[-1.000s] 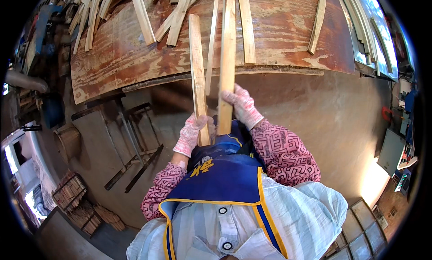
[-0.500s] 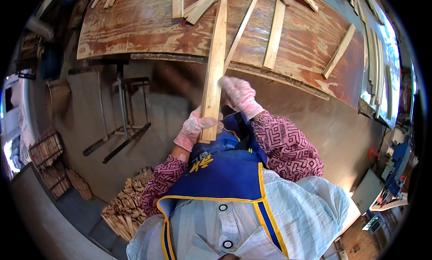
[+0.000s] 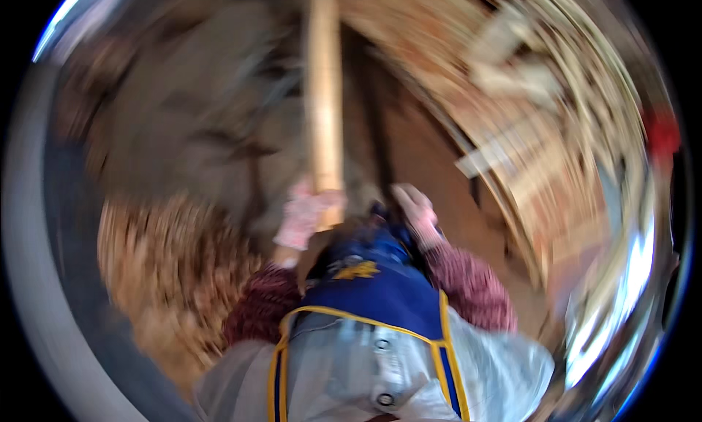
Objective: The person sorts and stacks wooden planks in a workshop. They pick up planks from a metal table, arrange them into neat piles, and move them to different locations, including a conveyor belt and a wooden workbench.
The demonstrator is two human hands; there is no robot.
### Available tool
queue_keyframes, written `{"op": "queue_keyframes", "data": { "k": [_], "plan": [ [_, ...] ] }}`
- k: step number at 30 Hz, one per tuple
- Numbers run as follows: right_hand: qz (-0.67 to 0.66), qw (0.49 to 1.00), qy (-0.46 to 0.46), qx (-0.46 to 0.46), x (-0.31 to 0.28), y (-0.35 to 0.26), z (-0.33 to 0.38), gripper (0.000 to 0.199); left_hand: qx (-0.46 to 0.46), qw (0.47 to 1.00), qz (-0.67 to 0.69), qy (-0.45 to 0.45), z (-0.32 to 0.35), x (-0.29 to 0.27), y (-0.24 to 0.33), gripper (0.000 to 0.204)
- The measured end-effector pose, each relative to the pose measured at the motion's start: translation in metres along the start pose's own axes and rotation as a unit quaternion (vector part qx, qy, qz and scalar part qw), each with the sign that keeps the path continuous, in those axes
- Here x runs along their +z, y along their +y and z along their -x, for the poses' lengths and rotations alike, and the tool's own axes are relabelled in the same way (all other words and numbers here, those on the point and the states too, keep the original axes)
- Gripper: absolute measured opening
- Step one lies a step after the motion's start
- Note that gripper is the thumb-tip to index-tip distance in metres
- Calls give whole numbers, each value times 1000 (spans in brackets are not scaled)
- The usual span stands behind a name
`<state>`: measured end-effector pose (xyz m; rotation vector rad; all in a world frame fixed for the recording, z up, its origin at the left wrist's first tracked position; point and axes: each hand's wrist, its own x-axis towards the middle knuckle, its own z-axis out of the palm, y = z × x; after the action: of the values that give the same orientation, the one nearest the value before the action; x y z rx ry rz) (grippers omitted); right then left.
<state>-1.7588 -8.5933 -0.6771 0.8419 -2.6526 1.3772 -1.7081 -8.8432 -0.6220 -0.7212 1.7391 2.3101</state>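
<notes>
Slat [image 3: 324, 93] grasped near its lower end by left hand [image 3: 306, 216]; right hand [image 3: 415, 211] released, off it. Blur hides progress; placement apparently not done.

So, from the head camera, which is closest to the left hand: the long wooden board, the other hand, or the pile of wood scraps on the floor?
1. Long wooden board: gripped in the left hand, running upward.
2. Right hand: just to the right, open and off the board.
3. Pile of wood scraps: lower left on the floor, blurred, farthest.
</notes>
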Motion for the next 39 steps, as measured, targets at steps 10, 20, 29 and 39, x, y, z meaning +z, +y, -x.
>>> {"op": "queue_keyframes", "data": {
  "k": [10, 20, 29, 39],
  "plan": [
    [-318, 848, -344, 249, 125, -50, -8, 22, 162, 755, 27, 635, 209, -141, 17, 69],
    [-335, 830, -347, 278, 132, -51, -28, 26, -91, 480, -184, 853, 367, -272, -33, 42],
    [-120, 919, -179, 332, 58, 133, 56, 31, 103, 913, -278, 280, 94, -91, -92, 51],
    [-406, 659, 268, 573, -26, 194, -11, 43, 135, 742, -633, -174, -56, 63, -12, 53]
  ]
}}
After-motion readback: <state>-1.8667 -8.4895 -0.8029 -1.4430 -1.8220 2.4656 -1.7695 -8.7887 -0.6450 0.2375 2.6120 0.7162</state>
